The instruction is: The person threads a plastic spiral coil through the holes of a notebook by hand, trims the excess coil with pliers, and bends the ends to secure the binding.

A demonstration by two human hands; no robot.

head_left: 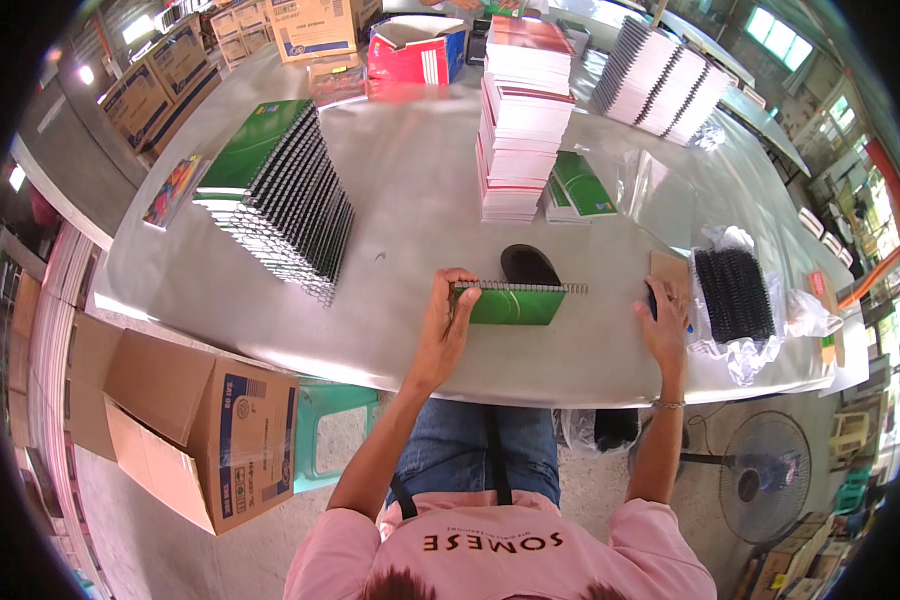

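Observation:
My left hand [448,322] grips the left end of a green notebook [515,306], thumb in front and fingers behind. A wire-like coil [576,288] runs along its upper edge and sticks out past the right end. Just behind it lies a black rounded object [529,265]; its kind is unclear. My right hand [666,322] rests at the table's right, fingers curled over a dark blue tool [652,300], mostly hidden under the palm. Touching the fingertips' area is a flat brown piece [669,266]. Bundled black coils [734,292] lie in clear plastic right of that hand.
Coil-bound green notebooks [280,190] form a stack at the left. A tall pile of unbound books [525,130] and a low green stack [579,187] stand ahead. More bound books [660,82] are behind. An open carton [200,420] and a fan [767,477] flank me below the table.

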